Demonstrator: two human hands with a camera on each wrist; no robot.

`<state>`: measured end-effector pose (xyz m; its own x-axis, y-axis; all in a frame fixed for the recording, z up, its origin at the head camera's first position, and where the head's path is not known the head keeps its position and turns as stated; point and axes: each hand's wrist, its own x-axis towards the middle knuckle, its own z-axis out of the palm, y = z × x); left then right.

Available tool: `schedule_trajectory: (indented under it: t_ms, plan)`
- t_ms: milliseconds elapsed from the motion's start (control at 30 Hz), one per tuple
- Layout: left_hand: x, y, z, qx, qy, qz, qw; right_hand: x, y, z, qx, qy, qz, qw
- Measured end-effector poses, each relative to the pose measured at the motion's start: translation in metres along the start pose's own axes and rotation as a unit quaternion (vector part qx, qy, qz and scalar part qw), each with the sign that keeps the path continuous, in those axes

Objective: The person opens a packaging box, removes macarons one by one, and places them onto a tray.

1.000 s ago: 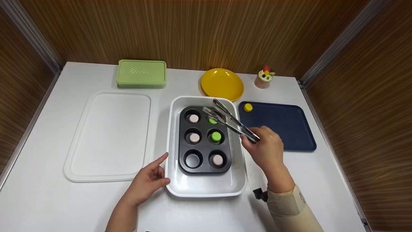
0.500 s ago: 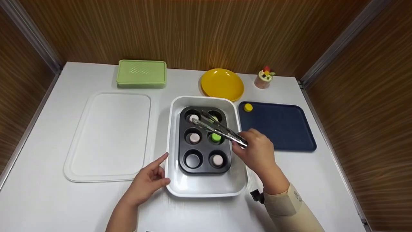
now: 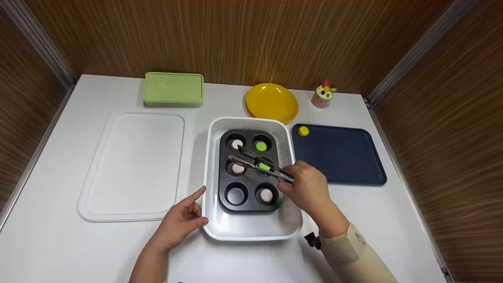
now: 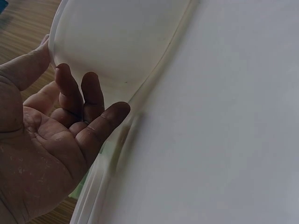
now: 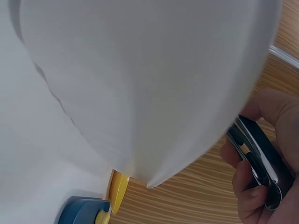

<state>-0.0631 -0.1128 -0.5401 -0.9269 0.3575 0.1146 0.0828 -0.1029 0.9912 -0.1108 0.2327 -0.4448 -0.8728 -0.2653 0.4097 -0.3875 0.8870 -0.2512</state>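
Observation:
My right hand (image 3: pixel 308 186) grips metal tongs (image 3: pixel 282 172) near their hinge end, also seen in the right wrist view as tongs (image 5: pixel 267 161). The parted tips hover over the middle row of a dark muffin tin (image 3: pixel 250 184). That tin sits inside a white rectangular basin (image 3: pixel 255 228). Pale pink round pieces (image 3: pixel 266 195) occupy three cups; green round pieces (image 3: pixel 261 146) occupy two, one partly behind the tongs. The front left cup (image 3: pixel 235 195) holds no piece. My left hand (image 3: pixel 182 222) touches the basin's left side with thumb and index finger, other fingers loosely bent.
A white lid (image 3: pixel 135 167) lies left of the basin. Behind stand a green lidded box (image 3: pixel 173 87), a yellow plate (image 3: pixel 272 102) and a dessert cup (image 3: pixel 321 98). To the right, a navy tray (image 3: pixel 342 155) carries a yellow round piece (image 3: pixel 303 131). Wood-grain panels (image 3: pixel 220 39) enclose the table.
The right hand has brought the tongs leftward and toward the front, from the back right cup to over the middle row. The left hand stays at the basin's side.

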Motion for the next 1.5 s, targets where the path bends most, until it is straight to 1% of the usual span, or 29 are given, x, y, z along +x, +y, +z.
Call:
schedule_trajectory:
  t_ms: [233,567,967,1300,1500]
  plan:
    - [0.0,-0.001,0.0,-0.002,0.001,0.011,0.9999,0.002,-0.002,0.002,-0.01,-0.014,-0.002,0.9999]
    - [0.0,-0.001,0.0,-0.002,0.001,0.005,1.0,0.004,-0.005,0.003,-0.026,-0.053,0.009,0.9982]
    - [-0.001,0.0,0.0,-0.001,0.0,0.005,1.0,0.005,-0.008,0.006,-0.041,-0.065,0.004,0.997]
    - [0.001,0.0,0.0,0.002,0.0,0.007,1.0,0.015,-0.021,0.001,-0.068,-0.089,0.008,0.9937]
    - [0.001,-0.001,-0.001,0.006,-0.002,0.008,1.0,0.018,-0.029,0.0,-0.083,-0.094,0.0,0.9921]
